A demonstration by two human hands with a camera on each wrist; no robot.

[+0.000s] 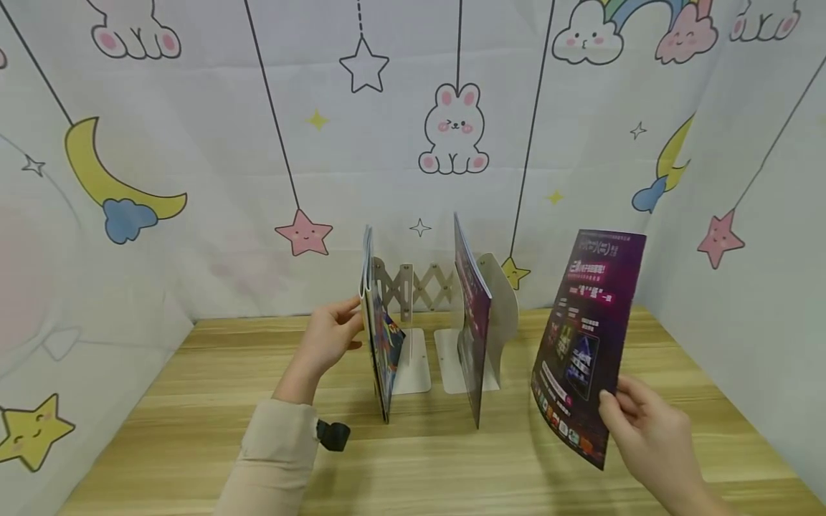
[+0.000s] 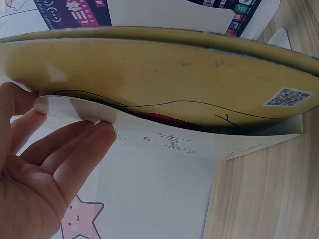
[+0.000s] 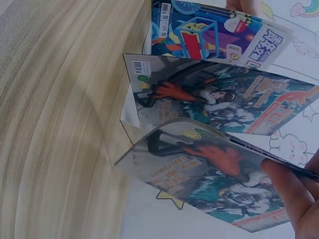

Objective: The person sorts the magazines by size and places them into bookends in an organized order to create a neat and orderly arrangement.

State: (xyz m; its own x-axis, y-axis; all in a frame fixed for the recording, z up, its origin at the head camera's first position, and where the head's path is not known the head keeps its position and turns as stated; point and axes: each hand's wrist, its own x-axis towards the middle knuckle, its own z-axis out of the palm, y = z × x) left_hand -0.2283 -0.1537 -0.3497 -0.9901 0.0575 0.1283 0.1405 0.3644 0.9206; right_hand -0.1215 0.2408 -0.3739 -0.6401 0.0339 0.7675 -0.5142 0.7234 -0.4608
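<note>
My right hand (image 1: pixel 652 437) pinches a thin magazine (image 1: pixel 587 337) by its near lower edge, thumb on the dark purple side. In the right wrist view, that magazine (image 3: pixel 224 174) shows an illustrated cover with a red hand. A matching magazine (image 1: pixel 474 315) stands upright inside the right end of an expanding white bookend (image 1: pixel 503 301). My left hand (image 1: pixel 329 340) touches the outer side of a few upright magazines (image 1: pixel 381 344) at the left end. In the left wrist view, its fingertips rest against a white sheet-like face (image 2: pixel 164 139) beside a yellow cover (image 2: pixel 174 74).
The bookend's folding lattice (image 1: pixel 416 287) links its two ends, with white base plates (image 1: pixel 413 365) on the wood-grain table (image 1: pixel 413 459). A printed cloth backdrop (image 1: pixel 245 179) with stars, moons and rabbits hangs behind and along the sides. A black strap piece (image 1: pixel 333 435) sticks out at my left cuff.
</note>
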